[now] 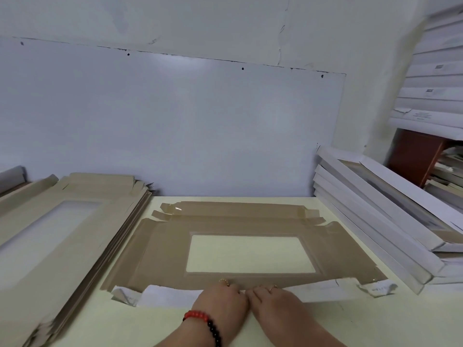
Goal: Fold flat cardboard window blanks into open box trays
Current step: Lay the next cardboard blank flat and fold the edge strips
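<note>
Both hands sat side by side on the near edge of the blank (240,249), which lay flat on the table (155,324) between the stack of unfolded blanks (62,221) and the pile of finished trays (375,221). The left hand (220,300) and right hand (273,300) had fingers curled over the near flap (172,295), turning it up white side out. By my read the first wall was being folded; next comes creasing it along its full length.

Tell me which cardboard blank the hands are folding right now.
The single blank lying alone mid-table; both hands press its near flap. The others sit stacked at left.
</note>
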Motion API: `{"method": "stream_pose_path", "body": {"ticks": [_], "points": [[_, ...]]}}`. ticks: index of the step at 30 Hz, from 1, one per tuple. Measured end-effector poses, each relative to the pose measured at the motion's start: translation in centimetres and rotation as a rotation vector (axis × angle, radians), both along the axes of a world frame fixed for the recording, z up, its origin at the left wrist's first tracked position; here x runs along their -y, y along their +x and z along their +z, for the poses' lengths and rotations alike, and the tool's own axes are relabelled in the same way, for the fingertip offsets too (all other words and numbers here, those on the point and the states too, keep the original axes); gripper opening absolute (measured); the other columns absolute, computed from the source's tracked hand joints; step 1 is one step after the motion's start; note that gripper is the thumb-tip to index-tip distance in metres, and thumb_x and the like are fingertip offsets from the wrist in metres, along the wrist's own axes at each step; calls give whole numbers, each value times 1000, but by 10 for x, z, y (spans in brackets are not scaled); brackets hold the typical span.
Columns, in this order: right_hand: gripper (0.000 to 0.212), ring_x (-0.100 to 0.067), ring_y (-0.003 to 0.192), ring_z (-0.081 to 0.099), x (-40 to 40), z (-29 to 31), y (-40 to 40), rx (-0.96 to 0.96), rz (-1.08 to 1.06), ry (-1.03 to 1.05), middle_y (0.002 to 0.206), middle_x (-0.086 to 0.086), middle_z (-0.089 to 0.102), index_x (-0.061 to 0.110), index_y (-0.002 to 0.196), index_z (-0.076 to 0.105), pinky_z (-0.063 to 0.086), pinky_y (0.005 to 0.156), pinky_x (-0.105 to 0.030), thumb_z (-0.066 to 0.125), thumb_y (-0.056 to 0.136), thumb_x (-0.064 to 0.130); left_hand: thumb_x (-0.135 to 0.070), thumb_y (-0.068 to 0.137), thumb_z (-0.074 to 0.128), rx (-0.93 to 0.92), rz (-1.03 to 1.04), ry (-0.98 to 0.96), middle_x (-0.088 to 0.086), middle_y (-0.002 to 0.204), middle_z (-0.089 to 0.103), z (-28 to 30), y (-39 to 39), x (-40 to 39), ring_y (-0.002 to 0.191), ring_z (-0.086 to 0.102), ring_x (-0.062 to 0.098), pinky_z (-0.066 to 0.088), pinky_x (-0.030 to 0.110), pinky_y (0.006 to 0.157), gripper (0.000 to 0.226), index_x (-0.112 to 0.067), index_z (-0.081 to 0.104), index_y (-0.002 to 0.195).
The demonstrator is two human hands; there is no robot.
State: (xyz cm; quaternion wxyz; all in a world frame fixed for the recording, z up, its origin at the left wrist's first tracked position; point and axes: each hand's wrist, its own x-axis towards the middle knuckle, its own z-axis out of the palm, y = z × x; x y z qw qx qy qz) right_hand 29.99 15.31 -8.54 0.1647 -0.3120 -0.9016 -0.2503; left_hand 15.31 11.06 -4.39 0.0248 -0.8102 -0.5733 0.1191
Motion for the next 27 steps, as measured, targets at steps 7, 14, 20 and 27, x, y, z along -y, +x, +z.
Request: {"method": "stream_pose_path", "body": {"ticks": [7,14,20,27], "points": [[33,-10,48,60,-9,7,50,-106,78,33,66,9,67,24,74,77,43,37,-18,57,51,11,-13,73,67,118,83,231,8,92,67,1,-35,22,88,62,20,48,29,67,16,-12,67,89],[68,-10,44,59,-13,14,106,-65,-135,-234,74,10,71,26,77,79,40,33,-16,93,13,7,-23,36,78,186,90,401,-19,58,63,-14,-106,44,45,58,4,41,15,37,25,-32,69,57],[52,-7,66,66,-22,23,135,-138,-278,-440,89,12,72,33,96,76,52,55,-17,92,51,12,-23,46,66,248,173,401,-18,63,67,-7,-144,56,46,62,6,41,14,36,25,-36,74,66],[27,2,96,61,-27,41,147,-163,-294,-458,113,27,63,50,119,59,48,81,-19,55,95,39,-33,97,38,336,323,284,-19,121,62,-12,-156,46,113,57,7,44,22,90,36,-48,49,128]]}}
